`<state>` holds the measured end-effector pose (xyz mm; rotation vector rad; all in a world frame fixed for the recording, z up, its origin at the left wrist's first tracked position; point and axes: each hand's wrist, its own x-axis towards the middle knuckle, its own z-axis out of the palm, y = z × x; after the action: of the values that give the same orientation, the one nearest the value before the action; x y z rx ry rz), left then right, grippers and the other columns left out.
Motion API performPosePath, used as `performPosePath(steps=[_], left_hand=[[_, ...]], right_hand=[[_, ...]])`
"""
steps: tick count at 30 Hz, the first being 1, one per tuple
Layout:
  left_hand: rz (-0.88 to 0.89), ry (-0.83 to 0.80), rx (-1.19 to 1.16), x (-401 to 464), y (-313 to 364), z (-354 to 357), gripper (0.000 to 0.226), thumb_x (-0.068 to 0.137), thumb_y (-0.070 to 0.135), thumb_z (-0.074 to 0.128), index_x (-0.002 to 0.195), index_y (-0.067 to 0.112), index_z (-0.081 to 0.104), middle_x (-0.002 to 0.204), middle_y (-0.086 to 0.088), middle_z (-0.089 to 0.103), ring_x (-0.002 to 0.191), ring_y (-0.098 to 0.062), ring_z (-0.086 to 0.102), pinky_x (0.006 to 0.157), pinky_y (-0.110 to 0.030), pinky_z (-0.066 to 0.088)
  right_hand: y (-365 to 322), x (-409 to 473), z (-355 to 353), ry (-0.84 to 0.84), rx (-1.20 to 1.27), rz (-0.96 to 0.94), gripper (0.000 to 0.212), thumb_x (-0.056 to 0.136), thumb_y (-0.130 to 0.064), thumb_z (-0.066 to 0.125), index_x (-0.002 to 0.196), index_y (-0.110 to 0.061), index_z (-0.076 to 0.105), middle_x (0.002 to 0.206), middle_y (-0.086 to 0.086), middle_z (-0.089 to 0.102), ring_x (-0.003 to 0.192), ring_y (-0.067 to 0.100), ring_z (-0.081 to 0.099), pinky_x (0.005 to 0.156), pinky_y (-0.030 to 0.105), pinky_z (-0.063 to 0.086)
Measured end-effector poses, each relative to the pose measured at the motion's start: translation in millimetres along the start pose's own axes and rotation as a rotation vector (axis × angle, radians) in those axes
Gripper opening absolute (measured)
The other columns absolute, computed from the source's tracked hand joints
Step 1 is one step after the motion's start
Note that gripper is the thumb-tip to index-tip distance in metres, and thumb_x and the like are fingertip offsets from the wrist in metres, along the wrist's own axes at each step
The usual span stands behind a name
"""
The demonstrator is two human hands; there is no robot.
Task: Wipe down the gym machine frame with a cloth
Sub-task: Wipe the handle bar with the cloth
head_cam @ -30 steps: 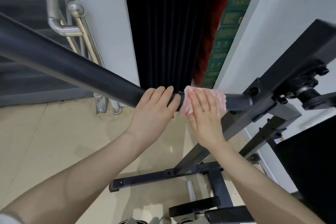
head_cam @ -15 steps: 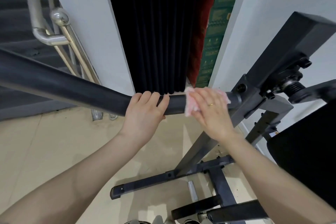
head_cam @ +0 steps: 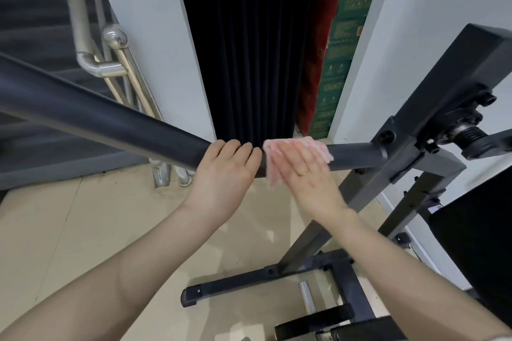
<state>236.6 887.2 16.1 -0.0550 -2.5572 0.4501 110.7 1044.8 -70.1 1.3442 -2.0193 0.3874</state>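
A thick dark round bar [head_cam: 116,116] of the gym machine frame runs from the upper left down to a bracket on the right upright [head_cam: 399,144]. My left hand [head_cam: 224,171] grips the bar from the near side, fingers curled over its top. Just to its right, my right hand [head_cam: 302,174] presses a pink and white cloth [head_cam: 318,147] flat against the bar, fingers straight, a ring on one finger. The cloth wraps over the bar and hangs a little below it. Most of the cloth is hidden under my hand.
The frame's black base rails [head_cam: 249,279] and a slanted strut [head_cam: 365,188] stand on the beige tiled floor. A steel stair handrail [head_cam: 110,61] is at the left. A dark curtain [head_cam: 249,50] hangs straight ahead. A black pad [head_cam: 476,243] fills the right edge.
My right hand with the cloth has slid left along the bar, away from the bracket and up against my left hand. The left hand keeps its grip on the bar.
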Motion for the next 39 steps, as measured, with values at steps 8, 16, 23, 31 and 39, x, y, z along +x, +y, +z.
performPosePath(steps=[8, 16, 23, 31, 39], left_hand=[[0.016, 0.077, 0.178, -42.5, -55.9, -41.6, 0.029, 0.088, 0.0, 0.043, 0.099, 0.011, 0.068, 0.114, -0.009, 0.066, 0.116, -0.029, 0.045, 0.097, -0.048, 0.027], [-0.093, 0.145, 0.39, -57.9, -113.1, -71.9, 0.046, 0.068, 0.007, 0.073, 0.113, 0.014, 0.063, 0.125, -0.005, 0.06, 0.127, -0.029, 0.039, 0.105, -0.05, 0.012], [-0.055, 0.262, 0.29, -68.5, -135.7, -79.7, 0.043, 0.084, -0.001, 0.052, 0.126, 0.011, 0.058, 0.134, -0.006, 0.056, 0.127, -0.024, 0.043, 0.107, -0.042, 0.019], [-0.029, 0.312, 0.255, -70.0, -150.5, -77.2, 0.054, 0.073, 0.0, 0.071, 0.124, 0.008, 0.057, 0.129, -0.013, 0.059, 0.125, -0.028, 0.042, 0.108, -0.037, 0.021], [-0.011, 0.279, 0.086, -59.5, -95.4, -64.8, 0.05, 0.077, 0.008, 0.066, 0.125, 0.013, 0.05, 0.124, -0.005, 0.062, 0.127, -0.031, 0.041, 0.109, -0.05, 0.019]], right_hand=[[-48.6, 28.0, -4.3, 0.069, 0.141, 0.231, 0.052, 0.093, -0.03, 0.051, 0.142, -0.023, 0.035, 0.14, 0.006, 0.049, 0.128, 0.033, 0.042, 0.103, 0.05, 0.034], [-102.7, 70.6, -5.4, 0.093, 0.262, 0.135, 0.067, 0.092, -0.024, 0.05, 0.152, -0.021, 0.019, 0.149, -0.002, 0.029, 0.133, 0.021, 0.034, 0.115, 0.022, 0.01], [-162.6, 132.1, -9.8, 0.291, 0.328, 0.206, 0.06, 0.091, -0.014, 0.059, 0.143, -0.011, 0.031, 0.149, -0.001, 0.032, 0.135, 0.021, 0.037, 0.105, 0.034, 0.035], [-124.7, 97.4, -4.9, 0.015, 0.388, 0.31, 0.073, 0.088, -0.015, 0.068, 0.149, -0.019, 0.028, 0.146, 0.0, 0.044, 0.134, 0.017, 0.041, 0.104, 0.045, 0.039], [-140.4, 99.8, -19.7, 0.051, 0.503, 0.416, 0.062, 0.085, -0.008, 0.065, 0.142, -0.018, 0.04, 0.134, -0.003, 0.053, 0.126, 0.013, 0.046, 0.105, 0.033, 0.035]])
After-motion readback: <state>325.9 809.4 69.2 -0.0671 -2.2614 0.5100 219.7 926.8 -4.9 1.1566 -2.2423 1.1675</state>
